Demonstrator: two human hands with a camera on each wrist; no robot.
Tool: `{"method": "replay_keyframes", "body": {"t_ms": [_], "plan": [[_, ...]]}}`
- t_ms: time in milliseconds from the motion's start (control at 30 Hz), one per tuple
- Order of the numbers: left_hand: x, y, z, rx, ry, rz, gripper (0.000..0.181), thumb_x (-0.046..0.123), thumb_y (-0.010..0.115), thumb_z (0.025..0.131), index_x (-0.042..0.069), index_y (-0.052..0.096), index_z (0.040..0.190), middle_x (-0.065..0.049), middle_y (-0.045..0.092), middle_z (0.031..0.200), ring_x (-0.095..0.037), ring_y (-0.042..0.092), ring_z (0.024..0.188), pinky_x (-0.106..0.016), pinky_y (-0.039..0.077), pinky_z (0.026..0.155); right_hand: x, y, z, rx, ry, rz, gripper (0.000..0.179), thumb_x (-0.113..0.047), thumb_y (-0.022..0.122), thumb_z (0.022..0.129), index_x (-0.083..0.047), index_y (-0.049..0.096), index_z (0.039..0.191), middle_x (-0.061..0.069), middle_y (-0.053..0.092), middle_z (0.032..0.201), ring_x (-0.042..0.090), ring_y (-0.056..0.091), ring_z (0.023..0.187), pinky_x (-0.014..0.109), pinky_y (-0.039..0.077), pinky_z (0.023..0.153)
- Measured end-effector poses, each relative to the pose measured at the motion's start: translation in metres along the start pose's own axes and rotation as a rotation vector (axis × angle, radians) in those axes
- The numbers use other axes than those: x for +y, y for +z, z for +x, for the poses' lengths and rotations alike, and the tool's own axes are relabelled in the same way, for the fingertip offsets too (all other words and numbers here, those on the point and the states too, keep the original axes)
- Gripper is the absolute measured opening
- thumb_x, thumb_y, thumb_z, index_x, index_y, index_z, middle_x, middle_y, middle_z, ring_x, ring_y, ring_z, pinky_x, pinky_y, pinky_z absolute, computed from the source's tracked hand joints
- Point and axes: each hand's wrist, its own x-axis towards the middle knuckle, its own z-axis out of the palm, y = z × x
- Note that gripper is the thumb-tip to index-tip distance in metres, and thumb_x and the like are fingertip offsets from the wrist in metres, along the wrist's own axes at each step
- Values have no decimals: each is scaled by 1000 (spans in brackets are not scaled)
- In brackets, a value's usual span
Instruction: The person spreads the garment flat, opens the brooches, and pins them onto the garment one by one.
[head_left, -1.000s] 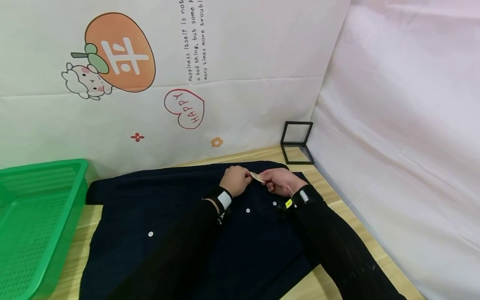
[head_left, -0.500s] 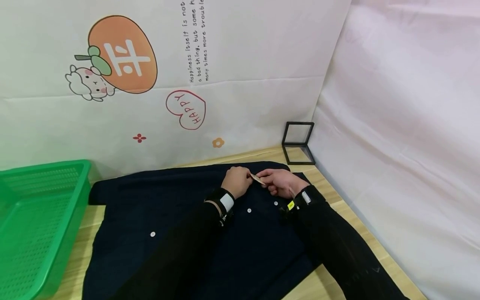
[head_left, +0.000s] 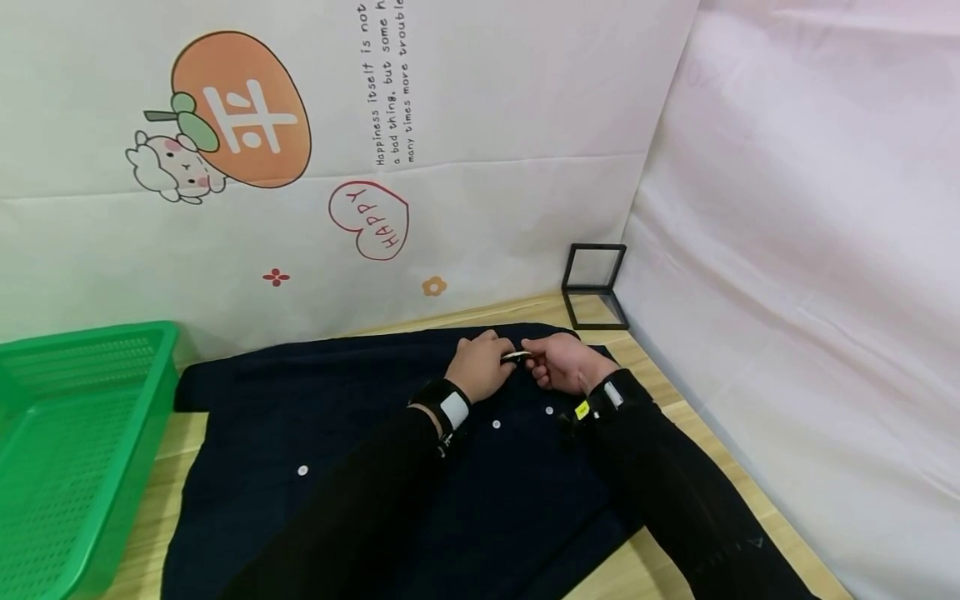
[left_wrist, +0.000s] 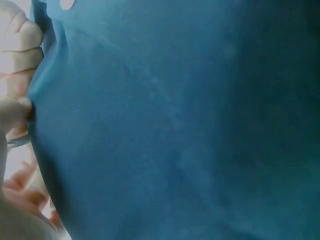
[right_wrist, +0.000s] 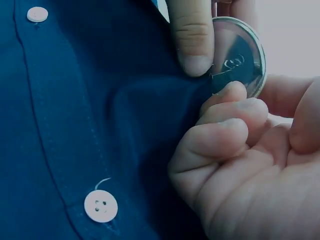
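Note:
A dark navy button-up shirt (head_left: 375, 392) lies spread on the wooden table. My right hand (head_left: 566, 363) grips a round pin badge (right_wrist: 239, 47) at the shirt's upper right part; the badge's shiny metal back and thin pin wire face the right wrist camera. Opposite it, my left hand (head_left: 478, 368) pinches the shirt cloth right at the badge, its thumb pressing near the pin. Cloth fills most of the left wrist view, with fingers at its left edge. The pin's tip is hidden behind the fingers. White buttons (right_wrist: 101, 206) run along the shirt front.
A green plastic basket (head_left: 142, 450) stands at the left. In the far right corner is a black folding frame (head_left: 594, 289). White printed cloth (head_left: 480, 217) hangs behind the wooden table (head_left: 663, 400), and more white cloth hangs on the right.
My left fingers have shifted slightly right, over the badge. The badge has turned from a slant to nearly level, seen edge-on. The shirt stays in place.

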Motion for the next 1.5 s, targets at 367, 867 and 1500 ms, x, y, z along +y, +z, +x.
{"method": "replay_keyframes", "body": {"t_ms": [367, 867, 1500], "plan": [[-5, 6, 1, 19, 33, -5, 12, 29, 69, 96, 18, 74, 98, 5, 57, 85, -14, 54, 75, -39, 42, 77, 3, 1, 1, -16, -13, 12, 25, -22, 46, 108, 1, 56, 108, 5, 51, 81, 13, 38, 60, 27, 34, 55], [-6, 8, 2, 27, 28, -62, 16, 24, 68, 97, 17, 73, 84, 4, 54, 77, -14, 54, 70, -40, 45, 78, 6, 1, 0, -17, -31, -21, 29, -24, 43, 109, 2, 56, 107, 4, 51, 79, 13, 38, 60, 27, 33, 56], [-14, 8, 0, -320, -52, 127, 85, 49, 69, 92, 21, 25, 160, -6, 39, 155, -25, 40, 138, -52, 33, 107, 14, 14, -6, 227, -368, -1158, 35, -14, 64, 97, -4, 61, 130, 9, 65, 103, 22, 61, 84, 39, 50, 75]]}}
